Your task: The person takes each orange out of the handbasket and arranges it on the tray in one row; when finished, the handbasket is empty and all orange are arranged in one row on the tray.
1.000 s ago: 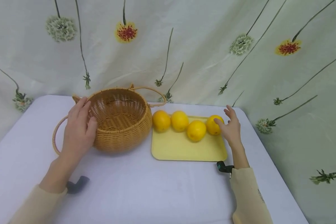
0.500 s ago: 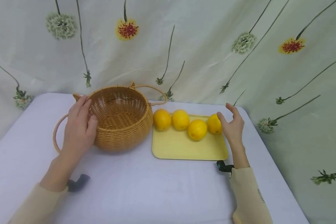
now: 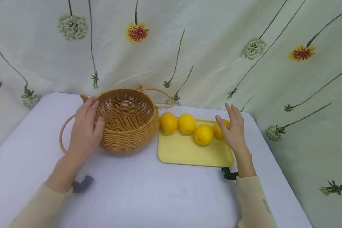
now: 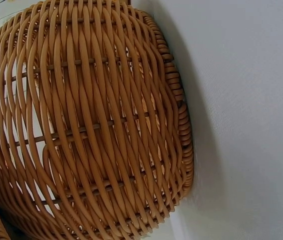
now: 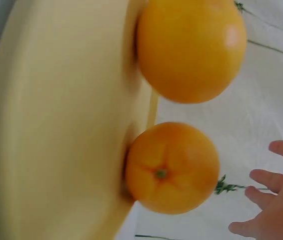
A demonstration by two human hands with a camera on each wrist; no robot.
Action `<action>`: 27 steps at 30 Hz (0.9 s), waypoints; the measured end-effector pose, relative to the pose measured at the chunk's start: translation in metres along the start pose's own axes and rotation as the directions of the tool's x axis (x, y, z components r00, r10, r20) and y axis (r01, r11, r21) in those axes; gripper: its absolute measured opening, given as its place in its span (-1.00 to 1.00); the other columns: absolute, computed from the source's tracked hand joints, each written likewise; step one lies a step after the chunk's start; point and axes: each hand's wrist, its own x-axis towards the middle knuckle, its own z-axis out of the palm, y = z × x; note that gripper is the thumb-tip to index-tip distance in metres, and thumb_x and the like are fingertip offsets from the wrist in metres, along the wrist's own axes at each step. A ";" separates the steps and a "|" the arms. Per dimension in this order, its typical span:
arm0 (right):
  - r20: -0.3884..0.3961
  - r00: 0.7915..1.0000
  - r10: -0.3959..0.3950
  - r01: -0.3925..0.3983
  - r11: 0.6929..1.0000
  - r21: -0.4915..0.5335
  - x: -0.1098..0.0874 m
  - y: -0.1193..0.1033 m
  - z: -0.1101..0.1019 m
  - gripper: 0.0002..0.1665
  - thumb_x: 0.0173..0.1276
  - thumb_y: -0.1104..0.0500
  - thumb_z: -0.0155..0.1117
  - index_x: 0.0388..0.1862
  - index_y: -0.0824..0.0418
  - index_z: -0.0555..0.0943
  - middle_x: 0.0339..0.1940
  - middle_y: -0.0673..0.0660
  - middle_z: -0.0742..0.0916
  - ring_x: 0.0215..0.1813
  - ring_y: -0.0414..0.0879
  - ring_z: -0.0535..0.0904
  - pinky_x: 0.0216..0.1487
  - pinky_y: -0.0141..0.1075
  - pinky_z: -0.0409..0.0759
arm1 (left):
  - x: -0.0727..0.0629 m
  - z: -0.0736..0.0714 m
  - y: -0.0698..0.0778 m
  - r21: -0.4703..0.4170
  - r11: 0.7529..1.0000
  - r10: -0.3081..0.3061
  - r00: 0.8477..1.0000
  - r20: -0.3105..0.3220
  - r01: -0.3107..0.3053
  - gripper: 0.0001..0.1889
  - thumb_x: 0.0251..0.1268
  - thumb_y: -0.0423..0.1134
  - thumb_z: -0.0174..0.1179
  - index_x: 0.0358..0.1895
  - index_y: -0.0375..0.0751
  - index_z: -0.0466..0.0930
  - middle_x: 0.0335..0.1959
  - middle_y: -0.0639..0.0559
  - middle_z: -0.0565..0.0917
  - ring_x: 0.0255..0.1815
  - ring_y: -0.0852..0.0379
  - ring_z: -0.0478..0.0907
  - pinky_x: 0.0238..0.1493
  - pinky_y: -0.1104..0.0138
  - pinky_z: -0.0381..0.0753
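Note:
My left hand [image 3: 86, 129] rests on the left rim of a round wicker basket [image 3: 128, 139], its fingers fairly straight and the thumb apart. In the left wrist view the woven wall of the basket [image 4: 96, 120] fills most of the picture. My right hand [image 3: 234, 133] is raised beside the rightmost orange [image 3: 218, 130], partly covering it, with fingers extended and nothing held. The right wrist view has these fingers at lower right, apart from the lower orange [image 5: 174, 170]. Other oranges [image 3: 187, 123] sit on a yellow tray [image 3: 185, 153], along its far side.
The basket has two loop handles, one lying out on the left and one on the right [image 3: 162, 90]. A white tablecloth [image 3: 148, 193] covers the table. Behind it hangs a flower-printed curtain [image 3: 211, 38]. A black device [image 3: 228, 174] is strapped at the right wrist.
My right hand's fingers straighten and stand more upright beside the rightmost orange. My left hand stays on the basket rim. The head view shifts slightly; basket, tray and oranges stay in place.

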 end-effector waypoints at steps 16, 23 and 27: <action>0.183 0.983 -0.013 0.060 0.965 -0.255 -0.030 -0.019 -0.020 0.01 0.55 -0.43 -0.01 0.78 -0.01 0.02 0.80 0.21 -0.14 0.78 0.28 -0.36 0.55 0.53 -0.44 | 0.008 -0.007 -0.002 0.045 0.999 -0.001 0.998 0.067 -0.002 -0.34 0.52 -0.15 -0.08 0.52 -0.57 0.28 0.65 -0.35 0.21 0.69 -0.33 0.07 0.70 -0.12 0.02; 0.208 0.978 -0.032 0.086 0.963 -0.257 -0.031 -0.019 -0.010 0.01 0.53 -0.46 0.00 0.78 -0.12 0.01 0.81 0.19 -0.16 0.78 0.29 -0.38 0.53 0.56 -0.44 | 0.006 -0.034 0.005 0.207 0.978 -0.039 0.981 0.190 -0.002 -0.30 0.63 0.00 -0.03 0.54 -0.54 0.27 0.66 -0.45 0.13 0.66 -0.45 0.04 0.55 -0.36 0.11; 0.246 0.969 -0.032 0.100 0.958 -0.268 -0.031 -0.021 0.000 0.04 0.51 -0.48 0.02 0.79 -0.14 -0.02 0.81 0.19 -0.17 0.78 0.27 -0.38 0.53 0.57 -0.42 | 0.006 -0.047 0.014 0.344 0.936 -0.023 0.960 0.280 -0.079 -0.25 0.65 0.13 -0.04 0.62 -0.39 0.20 0.69 -0.43 0.07 0.66 -0.47 0.00 0.43 -0.48 0.11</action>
